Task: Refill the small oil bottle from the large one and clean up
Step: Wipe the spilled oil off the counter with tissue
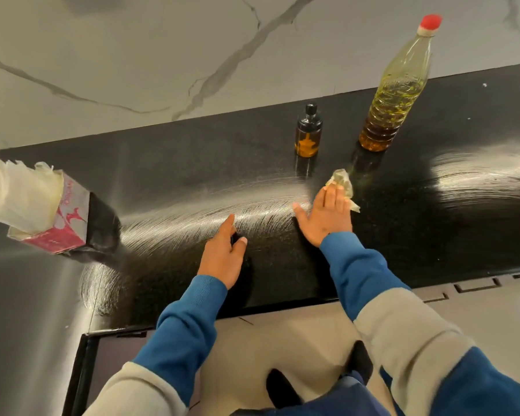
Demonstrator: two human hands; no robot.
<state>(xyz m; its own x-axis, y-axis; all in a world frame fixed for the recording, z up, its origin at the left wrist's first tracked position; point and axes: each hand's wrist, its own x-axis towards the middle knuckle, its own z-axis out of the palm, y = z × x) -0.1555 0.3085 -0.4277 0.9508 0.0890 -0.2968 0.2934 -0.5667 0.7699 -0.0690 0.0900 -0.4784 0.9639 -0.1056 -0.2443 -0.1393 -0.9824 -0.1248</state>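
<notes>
A small oil bottle [308,133] with a black cap stands upright on the black countertop [177,163], holding amber oil. To its right stands the large plastic oil bottle [398,91], red-capped and partly full. My right hand [327,216] lies flat with straight fingers pressing a crumpled, oil-stained tissue [344,187] onto the counter just in front of both bottles. My left hand [224,253] rests on the counter nearer the front edge, index finger extended, holding nothing.
A red and white tissue box [57,226] with tissues sticking out sits at the counter's left end. A marble wall [162,55] rises behind the counter. The counter's front edge [252,310] runs just below my wrists.
</notes>
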